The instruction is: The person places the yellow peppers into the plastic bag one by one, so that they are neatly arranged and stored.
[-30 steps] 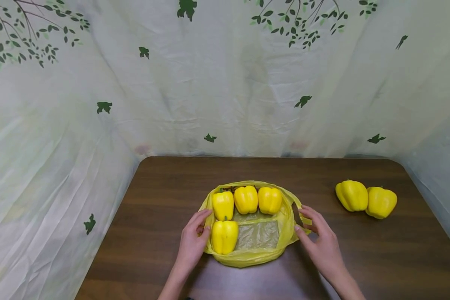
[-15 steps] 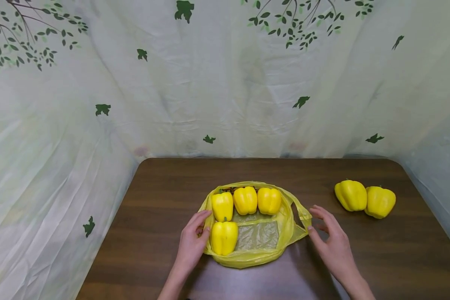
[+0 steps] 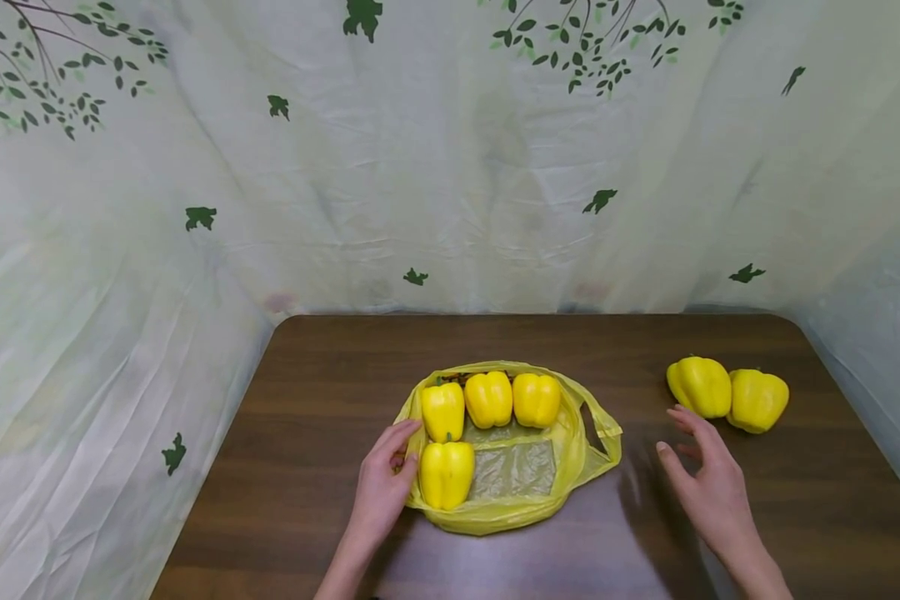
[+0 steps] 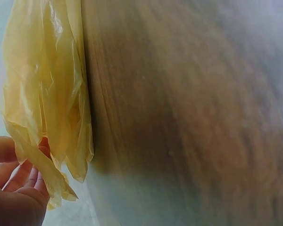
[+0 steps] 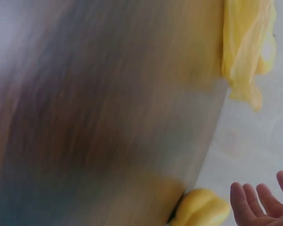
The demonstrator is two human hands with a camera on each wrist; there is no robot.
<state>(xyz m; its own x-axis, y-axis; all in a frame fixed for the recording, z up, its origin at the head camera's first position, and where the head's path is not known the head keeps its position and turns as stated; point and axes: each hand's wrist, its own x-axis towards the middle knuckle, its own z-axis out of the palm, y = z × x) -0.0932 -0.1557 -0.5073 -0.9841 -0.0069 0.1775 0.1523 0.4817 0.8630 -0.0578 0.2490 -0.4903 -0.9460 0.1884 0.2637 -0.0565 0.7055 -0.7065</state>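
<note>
The left hand (image 3: 381, 483) loosely grips the left side of a crinkled, translucent yellow plastic bag (image 3: 495, 521) on the brown wooden table (image 3: 330, 375); the right hand (image 3: 716, 492) hovers empty, fingers spread, near two glossy, blocky yellow bell peppers (image 3: 699, 387). These look firm, smooth (perhaps slippery) and best cupped round the sides; the bag probably sags. Its film partly hides the left fingertips.

– Please, is there any writing to read on the yellow bag (image 3: 495, 523) at the left fingers (image 3: 405, 428)?
– No, I can read no word on it.
– And on the two yellow peppers (image 3: 722, 393) just beyond the right fingers (image 3: 696, 422)?
– Also there, no label, brand, number or sign is readable.
</note>
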